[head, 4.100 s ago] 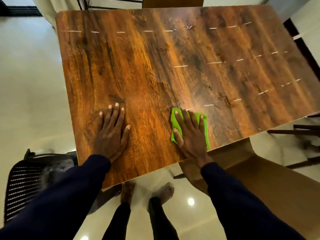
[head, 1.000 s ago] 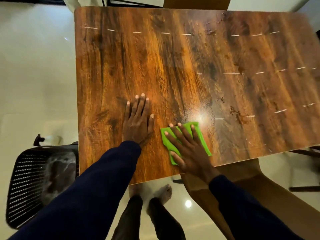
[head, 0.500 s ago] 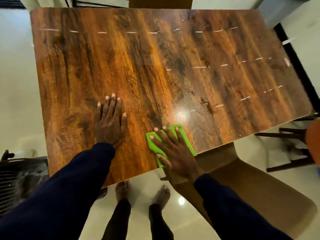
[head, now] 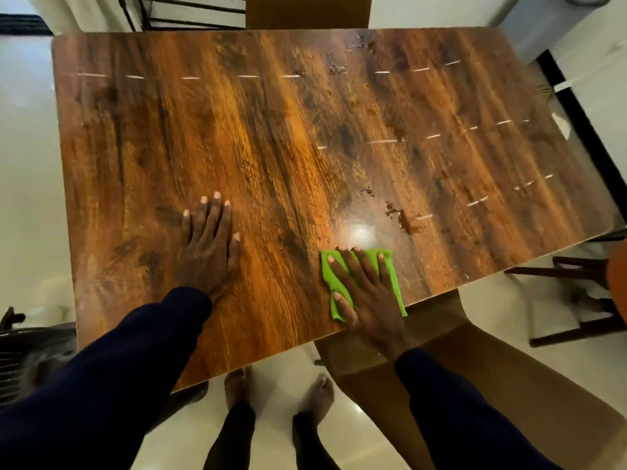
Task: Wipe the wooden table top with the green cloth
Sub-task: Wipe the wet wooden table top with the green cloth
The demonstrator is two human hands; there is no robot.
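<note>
The wooden table top [head: 271, 130] fills most of the head view, glossy with dark grain. A folded green cloth [head: 393, 269] lies near the table's front edge, right of centre. My right hand [head: 368, 290] presses flat on it with straight, spread fingers. My left hand [head: 208, 247] rests flat on the bare wood to the left, fingers straight. Dark wet spots [head: 397, 213] sit just beyond the cloth, and more lie near the far edge [head: 339, 66].
A brown chair [head: 475, 385] stands under the table's front right. A black mesh chair [head: 20, 354] is at the lower left. A dark wooden frame [head: 576, 300] stands on the right, and another chair back [head: 307, 11] at the far edge. My bare feet [head: 278, 391] stand on the pale tiled floor.
My right hand has slid the cloth along the front edge, leftward and then back to the right. My left hand stays flat on the wood. The camera view has shifted.
</note>
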